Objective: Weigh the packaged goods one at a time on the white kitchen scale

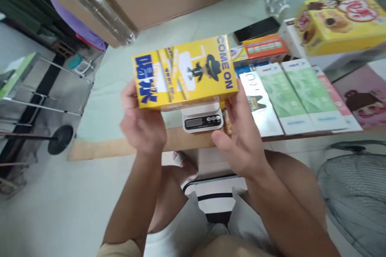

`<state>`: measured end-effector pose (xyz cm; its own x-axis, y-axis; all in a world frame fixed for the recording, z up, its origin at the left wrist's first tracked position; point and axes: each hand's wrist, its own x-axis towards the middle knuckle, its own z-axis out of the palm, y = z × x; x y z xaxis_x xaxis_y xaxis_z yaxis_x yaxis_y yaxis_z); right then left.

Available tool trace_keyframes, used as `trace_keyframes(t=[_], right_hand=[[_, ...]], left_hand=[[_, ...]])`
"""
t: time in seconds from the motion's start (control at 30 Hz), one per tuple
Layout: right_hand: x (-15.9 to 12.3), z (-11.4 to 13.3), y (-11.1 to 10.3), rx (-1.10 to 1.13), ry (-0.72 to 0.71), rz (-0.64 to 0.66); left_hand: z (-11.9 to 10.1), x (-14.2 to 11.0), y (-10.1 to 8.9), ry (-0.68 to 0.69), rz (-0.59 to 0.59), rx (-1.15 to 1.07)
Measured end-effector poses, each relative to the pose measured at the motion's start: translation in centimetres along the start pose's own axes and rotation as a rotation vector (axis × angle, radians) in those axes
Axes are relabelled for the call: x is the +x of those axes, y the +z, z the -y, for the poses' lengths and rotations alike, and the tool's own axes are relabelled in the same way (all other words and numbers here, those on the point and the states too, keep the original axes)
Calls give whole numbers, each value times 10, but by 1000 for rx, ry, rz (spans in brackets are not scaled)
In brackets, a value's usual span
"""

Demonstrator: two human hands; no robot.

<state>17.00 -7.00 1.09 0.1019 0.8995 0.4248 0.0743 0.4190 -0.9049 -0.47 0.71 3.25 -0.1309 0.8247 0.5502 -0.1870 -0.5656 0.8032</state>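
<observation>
Yellow box (183,73) up in both hands, over the small scale (202,125)

From my end I have the box clear of the tabletop (99,100), its printed face turned up toward my camera. The left hand (146,126) is closed around its left end; the right hand (243,134) grasps the right end with fingers behind it and the thumb free. As I judge it, the pick-up is done; the box is not yet set down and neither hand has let go. The scale's display (194,122) is too blurred for me to read a figure.

On the box I read "COME ON" in blue along the right end and big blue characters, 喝水, at the left; the smaller print slips away. To its right, a white box (263,118) shows the letters "RO", two green boxes (280,96) carry tiny blue print, an orange box (265,47) has pale lettering, and a yellow carton (343,24) bears a red-and-white logo.
</observation>
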Motion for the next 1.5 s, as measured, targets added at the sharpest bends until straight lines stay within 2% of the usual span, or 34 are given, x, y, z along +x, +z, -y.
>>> trace_keyframes(t=[0.13,0.23,0.33,0.53,0.6,0.77,0.93,1.07,1.17,1.27,1.37,1.43,1.5], right_hand=[[2,-22,16,-62,96,-21],[3,-30,20,-81,191,-28],[0,-35,20,-116,206,-70],[-12,-30,15,-315,72,-328],[-14,-29,17,-327,67,-353],[-14,-36,24,-277,76,-274],[-14,-48,25,-203,112,-254],[-7,-51,26,-169,108,-255],[-2,-45,31,-148,122,-219],[-2,-33,42,-147,115,-209],[-6,-22,60,-111,80,-160],[-8,-15,78,-55,79,-102],[-9,-9,102,4,91,-30]], left_hand=[[41,-11,-36,-144,36,-27],[62,-15,-49,-220,109,-25],[77,-19,-56,-243,141,28],[95,-33,-66,-205,-14,156],[96,-36,-68,-210,-22,173],[96,-35,-64,-172,44,194],[93,-35,-60,-126,118,227],[94,-35,-59,-102,158,177],[95,-36,-54,-106,163,90],[91,-35,-50,-150,103,-31],[78,-25,-57,-165,-27,-65],[68,-14,-72,-123,-123,-43],[57,-3,-98,-93,-208,5]])
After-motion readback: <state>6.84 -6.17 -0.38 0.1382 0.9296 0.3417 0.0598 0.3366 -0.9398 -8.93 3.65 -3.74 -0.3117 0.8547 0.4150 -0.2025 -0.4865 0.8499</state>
